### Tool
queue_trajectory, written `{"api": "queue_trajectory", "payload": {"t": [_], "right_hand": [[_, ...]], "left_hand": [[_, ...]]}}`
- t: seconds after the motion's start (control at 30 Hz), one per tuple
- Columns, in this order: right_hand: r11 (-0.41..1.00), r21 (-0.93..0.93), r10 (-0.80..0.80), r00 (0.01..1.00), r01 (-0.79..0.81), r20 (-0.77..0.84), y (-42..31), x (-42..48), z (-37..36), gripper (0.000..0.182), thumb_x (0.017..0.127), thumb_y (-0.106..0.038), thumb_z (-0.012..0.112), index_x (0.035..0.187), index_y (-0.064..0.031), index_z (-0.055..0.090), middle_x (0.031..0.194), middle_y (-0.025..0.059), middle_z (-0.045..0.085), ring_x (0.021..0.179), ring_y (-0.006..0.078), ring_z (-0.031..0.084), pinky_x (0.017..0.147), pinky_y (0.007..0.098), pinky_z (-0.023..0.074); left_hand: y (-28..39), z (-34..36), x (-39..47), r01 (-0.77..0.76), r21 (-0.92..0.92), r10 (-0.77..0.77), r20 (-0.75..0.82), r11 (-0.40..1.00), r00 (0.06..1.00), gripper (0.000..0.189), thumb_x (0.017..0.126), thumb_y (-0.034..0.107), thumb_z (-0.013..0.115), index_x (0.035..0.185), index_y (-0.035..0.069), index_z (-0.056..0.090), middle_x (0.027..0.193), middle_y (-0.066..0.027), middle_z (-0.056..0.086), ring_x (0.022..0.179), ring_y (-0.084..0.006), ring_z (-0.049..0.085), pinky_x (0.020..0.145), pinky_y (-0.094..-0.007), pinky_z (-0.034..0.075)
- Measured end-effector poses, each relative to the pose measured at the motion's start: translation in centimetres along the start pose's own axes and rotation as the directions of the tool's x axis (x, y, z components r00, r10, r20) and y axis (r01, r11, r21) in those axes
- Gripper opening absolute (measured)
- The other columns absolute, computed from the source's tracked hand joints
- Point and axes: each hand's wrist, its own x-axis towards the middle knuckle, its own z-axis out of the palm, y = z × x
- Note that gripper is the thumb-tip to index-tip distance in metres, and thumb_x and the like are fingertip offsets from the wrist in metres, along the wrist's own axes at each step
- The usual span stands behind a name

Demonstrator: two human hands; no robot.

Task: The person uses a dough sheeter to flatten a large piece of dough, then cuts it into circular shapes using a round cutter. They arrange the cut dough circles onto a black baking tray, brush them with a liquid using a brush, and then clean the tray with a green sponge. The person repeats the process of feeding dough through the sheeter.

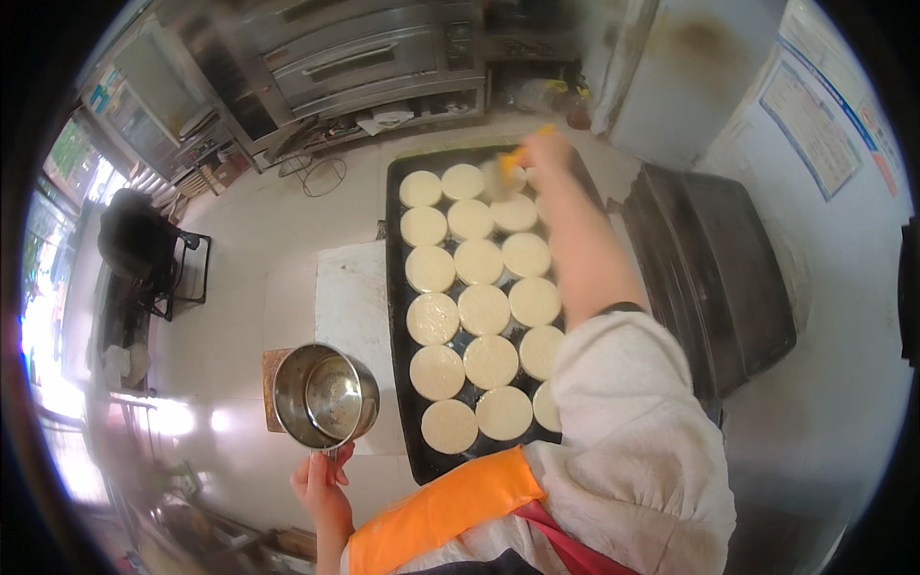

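Observation:
My left hand [325,478] grips the handle of a round stainless-steel pot [327,395] beside the tray's near left side. A little clear liquid or shine shows in the bottom of the pot. At the far end of a large black baking tray [404,453], my right hand [548,154] holds a pastry brush [509,169] with an orange-yellow handle. The brush is motion-blurred over the farthest row of pale, flat dough rounds [478,262]. Several rounds nearer me look wet and shiny. My forearm and sleeve hide the tray's right side.
Stacked black trays [708,266] lean against the wall on the right. A steel deck oven [352,65] stands beyond the tray. To the left is a black folding chair [154,251]. A brown box-like block [273,392] sits partly beneath the pot.

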Motion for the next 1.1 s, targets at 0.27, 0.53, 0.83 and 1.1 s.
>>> {"api": "queue_trajectory", "payload": {"t": [0.27, 0.53, 0.83, 1.1], "right_hand": [[0.611, -0.499, -0.450, 0.788, 0.614, 0.419, -1.7, -5.0, 3.5, 0.022, 0.078, -0.017, 0.062, 0.096, -0.0087, 0.070, 0.102, 0.0146, 0.067, 0.093, 0.0328, 0.064, 0.081, 0.0415, 0.0516], [0.935, 0.345, 0.035, 0.992, -0.075, 0.121, -1.2, -5.9, 8.6, 0.017, 0.071, -0.008, 0.070, 0.077, 0.0048, 0.061, 0.071, 0.0166, 0.066, 0.062, 0.0264, 0.066, 0.059, 0.0352, 0.0541], [0.562, -0.262, -0.665, 0.617, 0.785, 0.421, 4.2, -17.2, -18.5, 0.017, 0.075, -0.017, 0.068, 0.088, -0.0064, 0.068, 0.084, 0.0115, 0.066, 0.083, 0.0275, 0.064, 0.073, 0.0353, 0.0487], [0.471, -0.212, -0.704, 0.510, 0.856, 0.494, 8.3, -43.3, -32.5, 0.019, 0.075, -0.001, 0.067, 0.093, -0.0041, 0.065, 0.090, 0.0111, 0.062, 0.083, 0.0299, 0.061, 0.070, 0.0358, 0.0505]], "left_hand": [[0.2, 1.1, -3.1, -0.023, 0.035, 0.029, -0.168, 0.999, 0.985, 0.043, 0.094, 0.021, 0.050, 0.055, 0.003, 0.044, 0.050, -0.0052, 0.044, 0.071, -0.0259, 0.066, 0.072, -0.0333, 0.048], [1.1, 3.0, -6.2, -0.063, 0.091, 0.077, -0.160, 0.994, 0.984, 0.043, 0.097, 0.023, 0.045, 0.058, 0.005, 0.041, 0.053, -0.0016, 0.034, 0.051, -0.0126, 0.044, 0.077, -0.0400, 0.053], [-0.9, -1.9, -12.3, -0.050, -0.063, 0.047, -0.048, 0.997, 0.998, 0.044, 0.097, 0.024, 0.048, 0.058, 0.004, 0.041, 0.053, -0.0037, 0.040, 0.068, -0.0230, 0.061, 0.083, -0.0385, 0.049], [-4.2, -9.0, -20.9, -0.023, -0.123, 0.025, 0.013, 0.992, 1.000, 0.045, 0.097, 0.023, 0.049, 0.056, 0.005, 0.041, 0.052, -0.0041, 0.041, 0.065, -0.0226, 0.061, 0.079, -0.0405, 0.051]]}}
